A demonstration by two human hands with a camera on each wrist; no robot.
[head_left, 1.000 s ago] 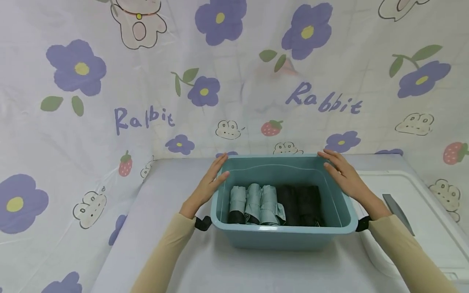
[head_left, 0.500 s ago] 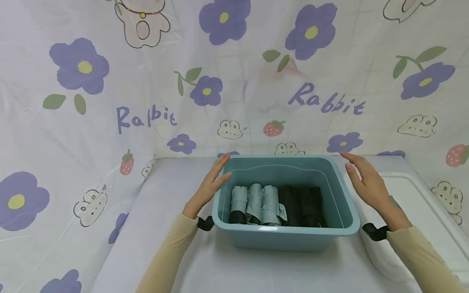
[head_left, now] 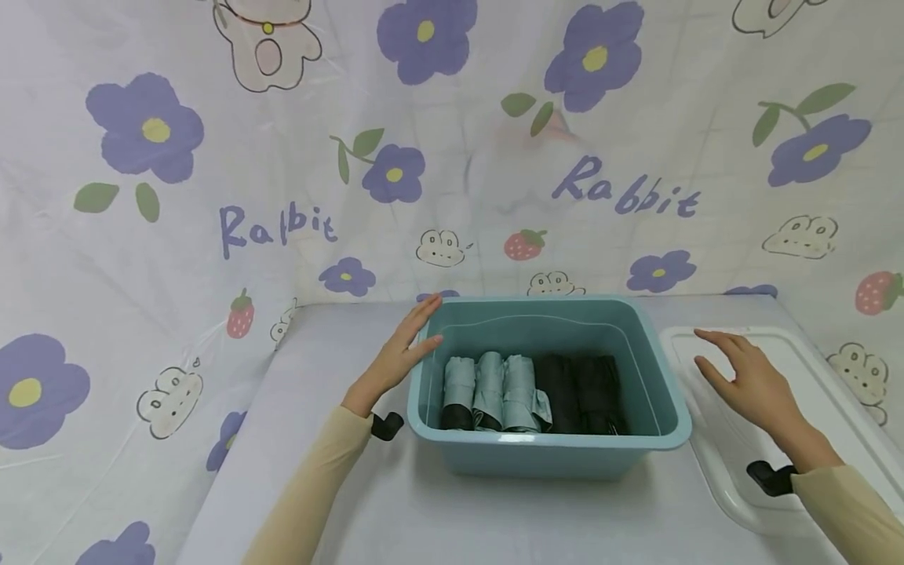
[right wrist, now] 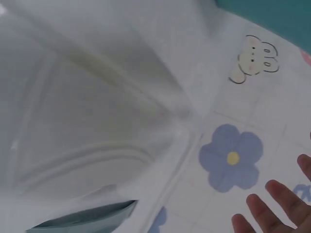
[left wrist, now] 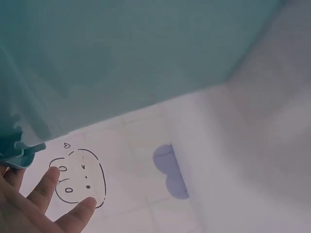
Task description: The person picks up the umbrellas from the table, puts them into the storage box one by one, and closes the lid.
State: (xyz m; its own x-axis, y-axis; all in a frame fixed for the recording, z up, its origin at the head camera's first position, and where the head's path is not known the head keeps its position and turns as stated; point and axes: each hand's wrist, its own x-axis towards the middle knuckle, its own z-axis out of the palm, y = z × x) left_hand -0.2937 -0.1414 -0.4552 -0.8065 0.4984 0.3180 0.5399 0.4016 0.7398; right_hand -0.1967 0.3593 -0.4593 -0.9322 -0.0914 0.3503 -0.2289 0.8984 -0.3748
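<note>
From the head view, the likeliest slip is at the right hand (head_left: 752,380): it hovers with fingers spread and relaxed over the white lid (head_left: 812,377), gripping nothing, and a one-handed grab at the lid's near edge could tilt it or knock it against the blue bin (head_left: 657,424) just to the hand's left — the bin looks light enough to skid on the smooth cloth-covered table (head_left: 339,486). I cannot tell whether the palm already touches the lid or hangs just above it. The left hand (head_left: 395,357) lies flat and open against the bin's outer left wall, fingertips up at the far corner of the rim, thumb resting over the rim; it steadies rather than grips, so a shove from the other side might slide the bin toward it. Inside the bin, to the right of that hand, stand rolled cloths (head_left: 494,392) in pale grey-green and, beyond them, black rolls (head_left: 582,392), packed side by side along the near wall. In the left wrist view, straight fingers (left wrist: 46,187) show at the lower left just below the bin's rim, the bin's wall (left wrist: 121,58) filling the frame above. In the right wrist view, only fingertips (right wrist: 272,201) show at the lower right, loose and apart, above the flowered cloth — the lid (right wrist: 87,116) spreads to their left.
</note>
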